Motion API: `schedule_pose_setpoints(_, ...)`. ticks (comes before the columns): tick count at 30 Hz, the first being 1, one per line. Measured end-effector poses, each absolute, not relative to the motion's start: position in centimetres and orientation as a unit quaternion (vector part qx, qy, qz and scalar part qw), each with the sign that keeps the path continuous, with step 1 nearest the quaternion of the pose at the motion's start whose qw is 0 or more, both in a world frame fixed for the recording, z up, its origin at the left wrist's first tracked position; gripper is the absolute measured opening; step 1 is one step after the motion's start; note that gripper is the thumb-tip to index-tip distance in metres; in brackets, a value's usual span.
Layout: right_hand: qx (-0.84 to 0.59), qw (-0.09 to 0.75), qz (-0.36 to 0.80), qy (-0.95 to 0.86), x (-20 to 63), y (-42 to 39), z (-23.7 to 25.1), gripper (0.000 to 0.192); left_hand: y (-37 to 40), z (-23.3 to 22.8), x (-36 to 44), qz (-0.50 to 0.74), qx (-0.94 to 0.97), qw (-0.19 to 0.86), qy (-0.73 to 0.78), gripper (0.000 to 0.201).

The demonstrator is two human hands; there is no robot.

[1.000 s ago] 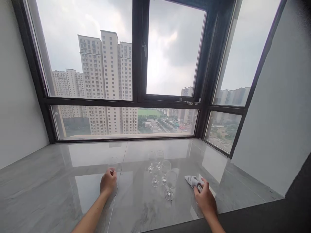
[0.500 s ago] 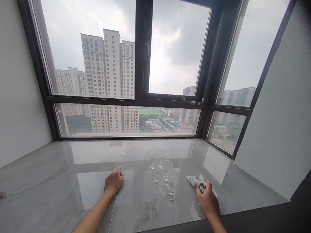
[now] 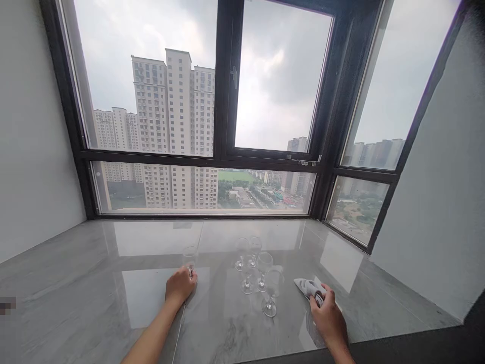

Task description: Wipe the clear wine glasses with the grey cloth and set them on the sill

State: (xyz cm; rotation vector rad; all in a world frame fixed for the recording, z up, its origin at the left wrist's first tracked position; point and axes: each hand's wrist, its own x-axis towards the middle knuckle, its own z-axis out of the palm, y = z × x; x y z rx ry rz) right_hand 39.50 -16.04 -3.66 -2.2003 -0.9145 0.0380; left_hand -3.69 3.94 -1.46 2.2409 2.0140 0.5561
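Note:
My left hand (image 3: 181, 284) is closed around the stem of a clear wine glass (image 3: 190, 254), whose bowl shows above my fingers. Whether its foot touches the sill is hidden by the hand. On the right, my right hand (image 3: 329, 312) grips a folded grey-white cloth (image 3: 309, 286), its pointed end lying toward the left. Between the hands a group of several clear stemmed glasses stands upright; the nearest glass (image 3: 272, 290) is closest to the cloth, and another glass (image 3: 241, 253) is at the back left of the group.
The glossy grey marble-look sill (image 3: 212, 323) carries bright window reflections and a thin seam. Dark window frames (image 3: 197, 161) rise behind it, with tall buildings outside. White walls (image 3: 435, 242) close in both sides. The sill's front edge runs along the lower right.
The view has shifted slightly, so everything sits a little lower and farther right. Both hands keep their grips on the glass and the cloth, with little visible movement of their own.

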Motion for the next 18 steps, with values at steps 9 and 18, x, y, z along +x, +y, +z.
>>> schedule_pose_setpoints(9,-0.856,0.374,0.005,-0.356,39.87,-15.70,-4.36,0.056,3.75,-1.12,-3.70,0.185,0.730,0.045,0.657,0.038)
schedule_pose_setpoints(18,-0.860,0.370,0.010,-0.352,39.44,-16.04,-3.79,0.055,3.70,-1.06,-3.66,0.189,0.729,0.057,0.656,0.039)
